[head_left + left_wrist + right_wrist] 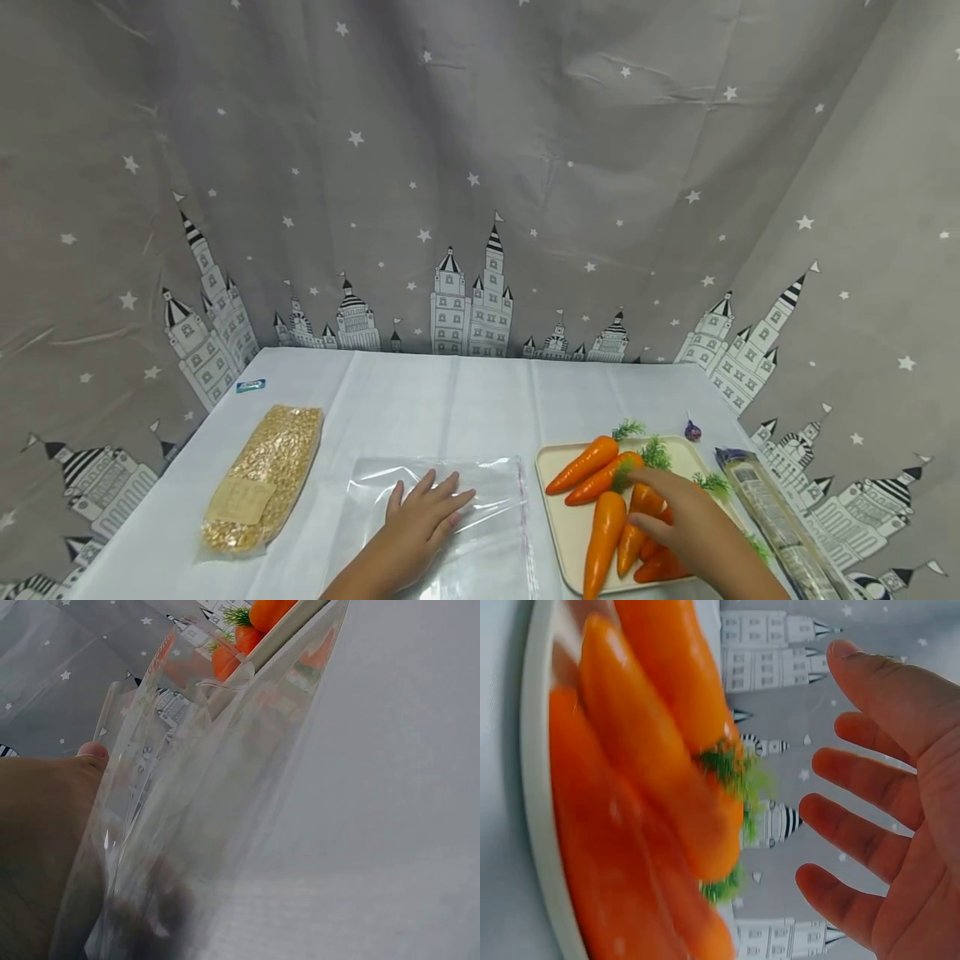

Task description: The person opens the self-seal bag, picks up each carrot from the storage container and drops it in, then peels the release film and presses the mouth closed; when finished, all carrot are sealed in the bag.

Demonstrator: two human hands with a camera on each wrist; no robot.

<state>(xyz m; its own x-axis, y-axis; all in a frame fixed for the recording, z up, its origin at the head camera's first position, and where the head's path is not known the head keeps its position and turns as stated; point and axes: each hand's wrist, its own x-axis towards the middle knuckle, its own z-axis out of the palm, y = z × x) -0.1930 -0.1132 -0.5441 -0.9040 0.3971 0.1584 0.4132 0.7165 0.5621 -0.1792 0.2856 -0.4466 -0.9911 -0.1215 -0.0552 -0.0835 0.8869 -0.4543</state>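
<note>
Flat on the white table lies a clear plastic bag [487,533], with my left hand [423,529] resting on it, fingers spread. The left wrist view shows the clear bag [187,795] close up beside part of my left hand [45,832]; the rest is hidden or blurred. Several orange carrots [603,533] with green tops lie on a cream tray [551,487]. Over the tray's right side is my right hand [686,517], holding nothing. In the right wrist view, the fingers of my right hand [885,802] are apart, facing the carrots [645,735] across a gap.
A bag of yellow kernels [273,458] with a paper label lies at the left. Behind it is a small green-blue packet [251,386]. A small purple object [692,431] sits behind the tray, and a long clear package [783,521] lies along the right edge.
</note>
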